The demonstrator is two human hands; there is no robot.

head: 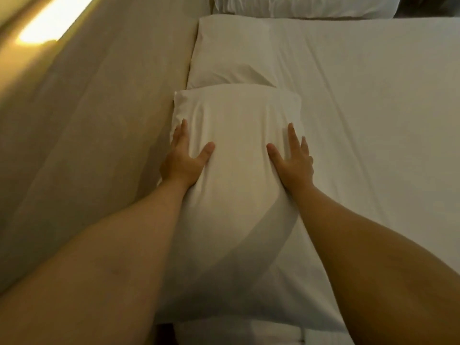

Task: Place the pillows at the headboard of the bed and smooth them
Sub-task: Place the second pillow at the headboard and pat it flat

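Item one: near pillow (pixel 239 185), white, lying lengthwise on the bed beside the headboard (pixel 94 125), its far end overlapping the edge of the next pillow. Left hand (pixel 184 158), open and flat, fingers extended, presses the pillow's left flank on the headboard side, thumb spread onto the top surface. Right hand (pixel 293 160), open likewise, palm down on the pillow's right flank, thumb angled inward; the fabric bulges between the two hands. Item two: far pillow (pixel 231 53), white, flatter, lying along the same headboard just beyond the first. Item three: a further pillow (pixel 306 5), white, partly cut off at the top edge. Item four: bed sheet (pixel 373 108), white, lightly creased, bare to the right of the pillows. Headboard beige, padded, lit warm at upper left.
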